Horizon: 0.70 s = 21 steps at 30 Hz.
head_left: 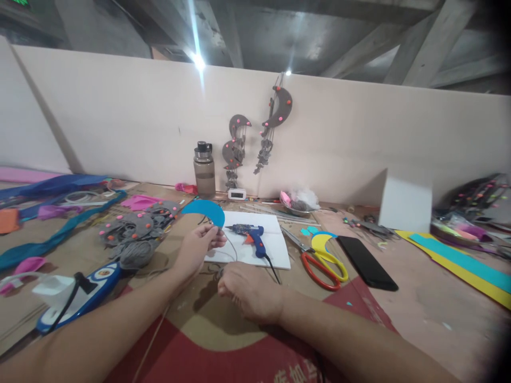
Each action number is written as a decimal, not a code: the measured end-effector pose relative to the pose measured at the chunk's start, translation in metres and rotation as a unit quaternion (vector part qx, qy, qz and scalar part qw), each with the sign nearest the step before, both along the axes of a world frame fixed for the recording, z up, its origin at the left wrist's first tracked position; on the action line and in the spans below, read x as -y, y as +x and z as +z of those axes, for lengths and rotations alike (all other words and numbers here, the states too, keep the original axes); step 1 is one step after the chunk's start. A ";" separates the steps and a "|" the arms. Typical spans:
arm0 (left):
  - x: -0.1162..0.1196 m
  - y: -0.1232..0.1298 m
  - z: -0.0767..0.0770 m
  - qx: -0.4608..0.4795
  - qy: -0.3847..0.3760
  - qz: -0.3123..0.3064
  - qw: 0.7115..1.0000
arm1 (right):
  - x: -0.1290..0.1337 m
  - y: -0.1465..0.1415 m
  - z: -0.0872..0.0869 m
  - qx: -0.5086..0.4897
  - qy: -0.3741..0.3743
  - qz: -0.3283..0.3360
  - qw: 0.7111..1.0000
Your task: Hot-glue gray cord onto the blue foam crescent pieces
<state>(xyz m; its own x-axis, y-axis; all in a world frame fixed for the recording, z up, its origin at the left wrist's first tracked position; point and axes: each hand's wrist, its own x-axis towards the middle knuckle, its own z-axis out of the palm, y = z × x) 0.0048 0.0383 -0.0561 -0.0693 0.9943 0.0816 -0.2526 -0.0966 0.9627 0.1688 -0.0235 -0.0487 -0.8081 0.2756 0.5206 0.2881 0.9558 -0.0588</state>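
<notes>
My left hand (203, 244) is closed, pinching the lower edge of a blue crescent cutout (207, 209) between thumb and fingers. A strand of grey yarn (235, 249) curves from those fingertips down to my right hand (251, 292). That hand is closed low over the cardboard, fingers curled around the yarn and partly hidden. Just beyond it, a blue hot glue gun (255, 236) lies on a white sheet (275, 250), its cord trailing toward me. Red and yellow-handled scissors (319, 266) rest to the right, overlapping a yellow and blue crescent (324, 242).
A black phone (367, 263) lies right of the scissors. A power strip (80, 298), a grey yarn ball (138, 254) and decorated grey crescents (131, 226) are on the left. Behind stand a water bottle (205, 173) and a small digital clock (237, 194). Crescent mobiles (281, 109) hang on the partition.
</notes>
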 end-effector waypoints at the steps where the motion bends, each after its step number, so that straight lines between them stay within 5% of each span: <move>1: 0.000 0.001 0.001 0.007 0.004 0.004 1.000 | 0.001 0.000 0.000 0.014 0.023 -0.004 1.000; 5: 0.001 0.009 0.012 0.023 0.020 0.009 0.999 | 0.007 -0.001 0.008 0.002 0.085 0.050 0.995; 12: 0.001 0.021 0.034 0.065 0.045 -0.010 0.997 | 0.016 0.003 0.035 -0.083 0.005 0.024 0.996; 21: -0.022 -0.007 0.009 0.059 0.070 0.056 0.994 | 0.004 0.008 0.035 -0.150 -0.129 -0.043 0.979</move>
